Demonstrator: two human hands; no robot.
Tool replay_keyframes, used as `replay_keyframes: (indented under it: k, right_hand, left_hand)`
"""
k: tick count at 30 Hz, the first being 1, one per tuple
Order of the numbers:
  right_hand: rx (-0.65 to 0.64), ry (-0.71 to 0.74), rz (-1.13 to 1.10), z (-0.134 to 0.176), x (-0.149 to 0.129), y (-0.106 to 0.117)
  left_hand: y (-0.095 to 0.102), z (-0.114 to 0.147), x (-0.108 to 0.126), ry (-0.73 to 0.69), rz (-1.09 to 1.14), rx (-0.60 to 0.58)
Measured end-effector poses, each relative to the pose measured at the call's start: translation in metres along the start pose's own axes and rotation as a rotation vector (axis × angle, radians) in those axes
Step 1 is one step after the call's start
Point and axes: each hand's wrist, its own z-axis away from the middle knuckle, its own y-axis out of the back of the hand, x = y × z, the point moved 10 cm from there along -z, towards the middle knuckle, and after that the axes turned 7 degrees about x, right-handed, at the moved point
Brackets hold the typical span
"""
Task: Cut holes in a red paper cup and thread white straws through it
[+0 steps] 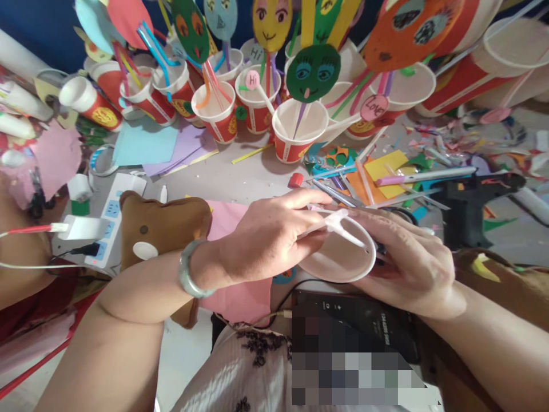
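My right hand (414,263) wraps round a paper cup (343,264), its open mouth tilted toward me. Across the cup's rim lies a forked pale pink strip (345,228), which looks like cut straw. Thumb and fingers of my left hand (268,237) pinch this strip at the rim's left side. The cup's outer wall is mostly hidden by my hands. Just beyond them stands a red and white paper cup (295,150) with a green paper face (314,71) on a purple straw.
More decorated cups (217,120) line the back. Scraps, a pink pen (405,176) and a black glue gun (476,200) lie right. Left are a power strip (112,214), a brown cushion (165,226) and coloured paper (146,143). A dark phone-like device (360,320) sits below the cup.
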Motion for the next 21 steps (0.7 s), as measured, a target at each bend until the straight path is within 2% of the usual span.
replay_keyframes:
  k: [11, 17, 21]
  right_hand:
    - [-0.013, 0.01, -0.019, -0.003, -0.003, 0.0]
    - [-0.014, -0.008, 0.027, -0.005, -0.002, 0.0]
    - [0.046, -0.044, 0.03, -0.006, 0.001, 0.008]
  left_hand:
    - [-0.003, -0.002, -0.006, 0.083, 0.081, -0.051]
    - [0.002, -0.005, -0.012, 0.113, 0.075, 0.0]
    - [0.007, -0.007, -0.02, 0.154, 0.055, 0.031]
